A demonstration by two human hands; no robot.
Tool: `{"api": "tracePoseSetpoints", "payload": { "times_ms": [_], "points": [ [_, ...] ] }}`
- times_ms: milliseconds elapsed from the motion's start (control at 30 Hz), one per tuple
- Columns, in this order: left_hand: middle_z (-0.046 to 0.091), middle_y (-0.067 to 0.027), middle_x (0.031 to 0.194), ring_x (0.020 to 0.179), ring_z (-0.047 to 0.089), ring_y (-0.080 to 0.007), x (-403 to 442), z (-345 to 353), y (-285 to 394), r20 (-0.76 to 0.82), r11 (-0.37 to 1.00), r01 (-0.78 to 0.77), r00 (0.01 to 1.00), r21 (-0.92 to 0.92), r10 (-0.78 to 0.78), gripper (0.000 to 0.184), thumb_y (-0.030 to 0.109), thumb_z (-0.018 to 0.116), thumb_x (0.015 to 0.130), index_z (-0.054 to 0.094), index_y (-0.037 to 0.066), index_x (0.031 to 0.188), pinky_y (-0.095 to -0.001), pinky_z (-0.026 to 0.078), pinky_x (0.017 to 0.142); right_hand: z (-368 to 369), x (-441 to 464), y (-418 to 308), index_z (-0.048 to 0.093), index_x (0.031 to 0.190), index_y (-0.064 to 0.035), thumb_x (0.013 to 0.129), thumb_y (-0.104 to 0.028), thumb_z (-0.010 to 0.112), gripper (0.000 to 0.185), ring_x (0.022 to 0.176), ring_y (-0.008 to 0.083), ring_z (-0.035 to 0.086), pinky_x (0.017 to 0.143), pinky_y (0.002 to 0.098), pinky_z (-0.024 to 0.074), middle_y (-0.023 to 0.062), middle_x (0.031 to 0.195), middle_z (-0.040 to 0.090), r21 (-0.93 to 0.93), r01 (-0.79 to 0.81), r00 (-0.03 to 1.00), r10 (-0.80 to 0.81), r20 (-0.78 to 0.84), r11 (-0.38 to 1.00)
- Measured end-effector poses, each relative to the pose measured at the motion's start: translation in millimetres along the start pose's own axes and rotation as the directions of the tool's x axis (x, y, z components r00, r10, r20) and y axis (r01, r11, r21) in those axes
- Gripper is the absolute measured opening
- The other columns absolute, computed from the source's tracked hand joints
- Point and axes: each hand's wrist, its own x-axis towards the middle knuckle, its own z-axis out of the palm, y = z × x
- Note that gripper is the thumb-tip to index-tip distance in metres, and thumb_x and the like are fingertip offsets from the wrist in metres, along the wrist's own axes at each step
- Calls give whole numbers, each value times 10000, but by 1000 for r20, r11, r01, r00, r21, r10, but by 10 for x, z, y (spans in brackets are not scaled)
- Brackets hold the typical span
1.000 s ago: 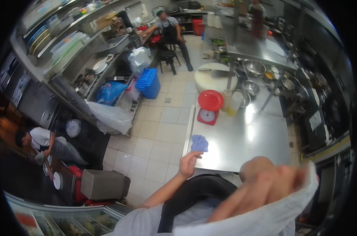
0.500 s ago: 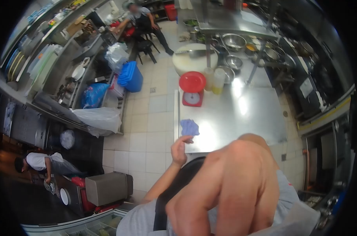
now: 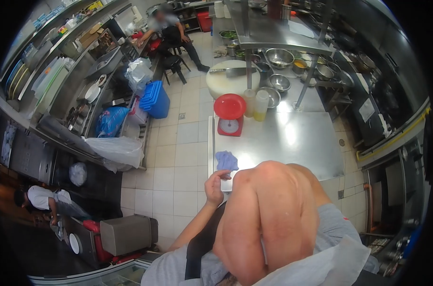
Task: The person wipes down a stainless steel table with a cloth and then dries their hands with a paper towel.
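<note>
At the near corner of the steel table (image 3: 297, 143), the left hand (image 3: 214, 188) adjoins a purple cloth (image 3: 226, 161); the right hand (image 3: 273, 209) overlaps a white cloth (image 3: 321, 264), both grips indeterminable.

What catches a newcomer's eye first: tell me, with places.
The right hand looms largest, low and right of centre. Further off, the red scale stands out on the steel table, with a purple cloth nearer, by the left hand. Left of the table, a blue bin draws the eye.

Left hand (image 3: 214, 188) low, right hand (image 3: 272, 209) raised
</note>
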Motion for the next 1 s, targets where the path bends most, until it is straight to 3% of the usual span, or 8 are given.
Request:
{"api": "tracePoseSetpoints", "payload": {
  "times_ms": [300,667,1000],
  "points": [
    [713,-154,983,880,679,-217,10,-22,7,23,999,1,1000,34,-2,547,389,399,1085,692,-73,1110,-335,513,824,-7,25,-175,767,930,41,818,-12,825,136,809,220,694,705,300,535,180,974,702,-75,-71,997,71,1,995],
    [721,-147,959,874,661,-205,34,73,43,56,999,12,998,35,-14,542,381,391,1084,693,-68,1105,-331,496,823,51,29,-204,701,896,23,881,-86,746,119,742,239,633,661,330,484,141,912,651,-108,2,1000,-3,-12,994],
    [724,-134,927,870,661,-198,45,230,-21,92,999,39,995,11,-40,522,353,381,1087,703,-57,1105,-333,495,842,321,109,-408,641,865,6,937,-154,674,179,680,255,578,620,357,437,105,855,605,-264,26,980,-76,-182,964]
  ]
}}
